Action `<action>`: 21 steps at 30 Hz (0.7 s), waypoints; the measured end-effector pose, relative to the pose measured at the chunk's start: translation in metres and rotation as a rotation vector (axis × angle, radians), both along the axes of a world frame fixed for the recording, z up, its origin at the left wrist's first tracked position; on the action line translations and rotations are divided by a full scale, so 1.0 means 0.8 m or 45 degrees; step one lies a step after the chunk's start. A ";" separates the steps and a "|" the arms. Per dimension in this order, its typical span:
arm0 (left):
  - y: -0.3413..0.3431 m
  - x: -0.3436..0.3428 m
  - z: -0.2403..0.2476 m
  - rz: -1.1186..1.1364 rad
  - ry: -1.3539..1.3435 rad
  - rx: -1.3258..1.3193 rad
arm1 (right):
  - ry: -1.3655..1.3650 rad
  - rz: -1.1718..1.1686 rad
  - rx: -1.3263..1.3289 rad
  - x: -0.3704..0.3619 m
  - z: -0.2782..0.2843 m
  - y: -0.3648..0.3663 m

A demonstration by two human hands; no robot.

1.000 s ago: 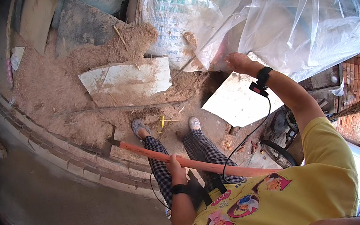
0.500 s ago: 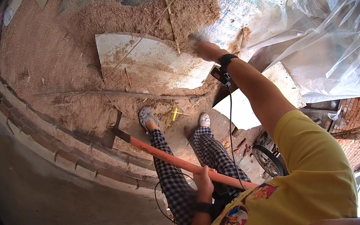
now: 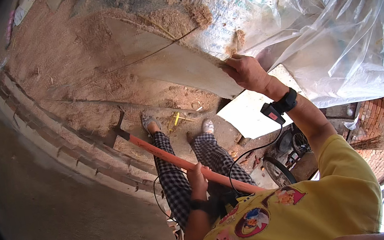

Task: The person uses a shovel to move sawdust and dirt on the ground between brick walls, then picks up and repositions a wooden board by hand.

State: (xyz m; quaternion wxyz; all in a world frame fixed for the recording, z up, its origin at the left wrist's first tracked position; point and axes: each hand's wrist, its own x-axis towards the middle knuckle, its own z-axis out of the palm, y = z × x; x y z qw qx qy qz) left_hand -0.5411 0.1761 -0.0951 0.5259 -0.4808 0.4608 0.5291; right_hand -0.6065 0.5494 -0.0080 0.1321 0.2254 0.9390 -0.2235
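My left hand (image 3: 197, 180) is wrapped round the orange handle of a long tool (image 3: 165, 157), held slantwise across my legs. Its dark metal head rests low at the left among wood shavings; I cannot tell its exact kind. With my right hand (image 3: 245, 70) I grip the right end of a thin, pale board (image 3: 179, 63). The board stands tilted on edge, its dusty face towards me. Brown wood shavings (image 3: 59, 50) lie beyond and left of it. A thin stick (image 3: 159, 29) lies by its upper edge.
Clear plastic sheeting (image 3: 355, 57) and a white printed sack (image 3: 235, 6) lie at the right. A white panel (image 3: 245, 117) sits below my right hand. A wheel (image 3: 279, 171) stands near my right side. A brick ledge (image 3: 58, 143) curves along the left. A yellow object (image 3: 176, 119) lies by my feet.
My right hand has taken hold of the board's end and raised it, tipping it from lying flat to on edge. Shavings on it have shifted off. My left hand keeps the orange handle.
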 end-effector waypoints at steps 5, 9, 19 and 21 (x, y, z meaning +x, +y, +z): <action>-0.007 0.002 0.000 -0.129 0.123 0.048 | 0.075 -0.065 -0.018 0.111 0.097 -0.002; -0.008 0.004 -0.008 -0.120 0.137 0.007 | -0.052 -0.133 0.023 0.222 0.136 -0.006; -0.022 0.028 -0.054 -0.190 0.186 -0.035 | -0.486 -0.414 0.018 0.477 0.041 -0.051; -0.008 0.028 -0.039 -0.224 0.199 -0.065 | -0.662 -0.486 0.021 0.517 -0.003 -0.051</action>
